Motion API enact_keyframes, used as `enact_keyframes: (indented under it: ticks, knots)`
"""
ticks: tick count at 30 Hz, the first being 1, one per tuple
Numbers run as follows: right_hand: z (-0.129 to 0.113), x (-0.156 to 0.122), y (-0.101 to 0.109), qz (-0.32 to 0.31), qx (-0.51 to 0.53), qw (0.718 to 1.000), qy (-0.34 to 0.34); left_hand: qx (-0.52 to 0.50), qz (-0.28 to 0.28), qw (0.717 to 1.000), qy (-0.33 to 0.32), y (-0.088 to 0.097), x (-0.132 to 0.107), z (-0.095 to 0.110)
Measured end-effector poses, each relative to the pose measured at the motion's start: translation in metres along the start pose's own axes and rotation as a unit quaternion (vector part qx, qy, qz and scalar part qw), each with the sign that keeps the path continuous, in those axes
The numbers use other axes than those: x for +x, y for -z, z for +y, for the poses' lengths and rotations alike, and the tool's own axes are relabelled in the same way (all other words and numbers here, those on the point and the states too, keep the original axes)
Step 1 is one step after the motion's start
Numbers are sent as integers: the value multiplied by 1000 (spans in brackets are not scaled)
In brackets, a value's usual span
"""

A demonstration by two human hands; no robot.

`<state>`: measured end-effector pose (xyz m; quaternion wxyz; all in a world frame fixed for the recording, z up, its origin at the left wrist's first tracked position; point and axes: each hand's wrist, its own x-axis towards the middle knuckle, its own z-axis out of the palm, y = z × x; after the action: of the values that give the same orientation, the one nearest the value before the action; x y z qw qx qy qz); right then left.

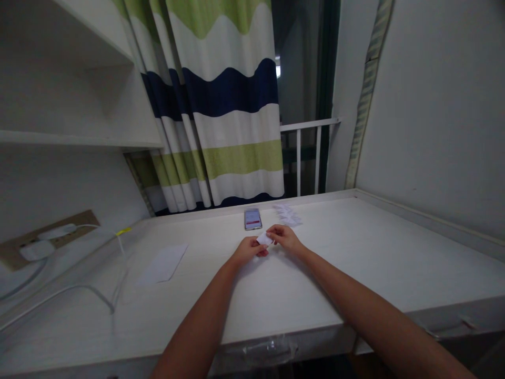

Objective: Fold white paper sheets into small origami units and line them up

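Two hands, paper pinched — phone beyond, sheet at left

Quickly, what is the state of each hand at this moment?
Left hand: closed, holding a small white piece of paper.
Right hand: closed, holding the same paper.

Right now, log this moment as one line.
left hand: holding white paper | right hand: holding same paper | phone: beyond hands, on desk

The small piece of white paper is compact and has pale, flat faces. It is held between the fingers of the left hand and the right hand, slightly tilted. Fingers cover its edges, so its full shape cannot be told.
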<state>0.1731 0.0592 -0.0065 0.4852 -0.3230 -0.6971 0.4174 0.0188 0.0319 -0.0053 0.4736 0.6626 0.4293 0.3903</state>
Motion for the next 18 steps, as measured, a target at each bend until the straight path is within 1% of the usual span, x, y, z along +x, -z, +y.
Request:
enact_keyframes:
  ticks: [5, 8, 12, 18]
  knots:
    - [5, 1, 2, 7, -30, 1000, 5, 18, 0, 1000, -19, 0, 1, -2]
    - [5, 0, 2, 7, -63, 998, 12, 29, 15, 999, -37, 0, 1, -3]
    - [1, -5, 0, -15, -101, 994, 32, 24, 47, 998, -44, 2, 3, -5]
    - [-6, -8, -2, -21, -130, 990, 54, 8, 54, 997, -46, 2, 5, -9]
